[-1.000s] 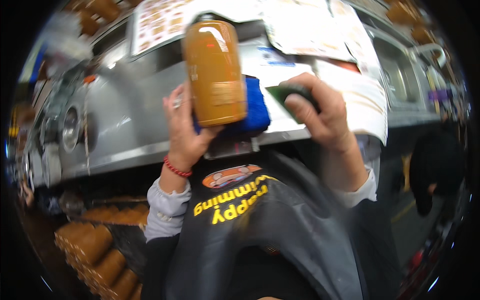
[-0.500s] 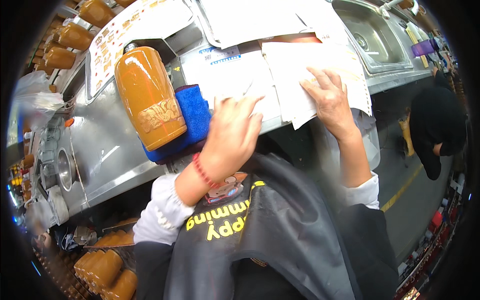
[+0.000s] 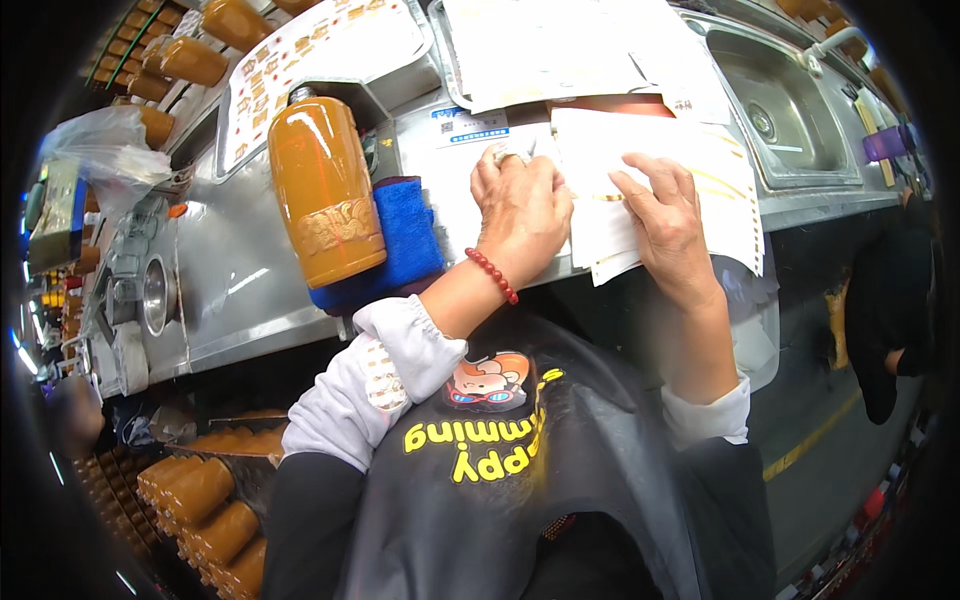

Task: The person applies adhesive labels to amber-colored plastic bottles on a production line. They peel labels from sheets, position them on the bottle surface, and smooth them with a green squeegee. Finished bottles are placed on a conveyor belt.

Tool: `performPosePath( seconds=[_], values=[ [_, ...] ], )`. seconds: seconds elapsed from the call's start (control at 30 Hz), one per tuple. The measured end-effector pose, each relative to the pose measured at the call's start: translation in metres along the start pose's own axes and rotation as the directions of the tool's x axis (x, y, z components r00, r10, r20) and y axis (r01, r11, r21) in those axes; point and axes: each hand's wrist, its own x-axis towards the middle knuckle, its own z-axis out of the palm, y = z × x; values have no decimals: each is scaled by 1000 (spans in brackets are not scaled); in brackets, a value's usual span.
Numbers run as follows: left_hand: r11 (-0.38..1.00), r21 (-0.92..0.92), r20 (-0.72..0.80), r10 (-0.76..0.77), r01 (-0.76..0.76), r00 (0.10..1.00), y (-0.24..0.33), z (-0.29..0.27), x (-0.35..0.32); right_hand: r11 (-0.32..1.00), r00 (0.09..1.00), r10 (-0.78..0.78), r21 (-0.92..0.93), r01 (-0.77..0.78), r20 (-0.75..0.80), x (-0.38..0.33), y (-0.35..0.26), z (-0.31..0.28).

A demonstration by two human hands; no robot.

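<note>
My left hand [image 3: 522, 208], with a red bead bracelet at the wrist, is closed over the white sheet on the counter. A small crumpled white wad [image 3: 514, 150] shows at its fingertips; its material is unclear. My right hand [image 3: 668, 228] rests with fingers apart on a stack of white paper sheets [image 3: 585, 185] with gold markings. Left of my left hand, a glossy amber-brown bottle [image 3: 322, 190] with a raised ornament lies on a folded blue towel [image 3: 410, 225], its dark neck pointing away from me.
A tray [image 3: 290, 70] of gold and red decals lies behind the bottle. At the far right is a steel sink [image 3: 775, 105]. Several brown bottles [image 3: 205, 510] are stacked at the lower left. A person in black [image 3: 885, 300] is at the right. A metal bowl [image 3: 157, 295] sits left.
My left hand has moved forward and closed, and the white wad now shows at its fingertips. My right hand stays on the sheets. The whole view has shifted slightly.
</note>
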Motion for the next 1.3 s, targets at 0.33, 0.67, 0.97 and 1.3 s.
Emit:
performPosePath(
  seconds=[0.33, 0.67, 0.97, 1.3],
  values=[
    [963, -84, -231, 233, -258, 945, 4, -109, -38, 744, 971, -104, 665, -69, 217, 40, -53, -12],
    [998, -54, -383, -54, 36, 922, -65, -182, -107, 665, 961, -175, 745, -45, 213, 78, -167, 33],
    [999, 49, -394, 21, -1, 919, -88, -179, -109, 684, 961, -144, 725, -77, 238, 84, -173, 47],
    [983, -182, -307, -18, -40, 951, -131, -156, -116, 713, 951, -201, 701, -22, 235, 92, -181, 39]
  ],
)
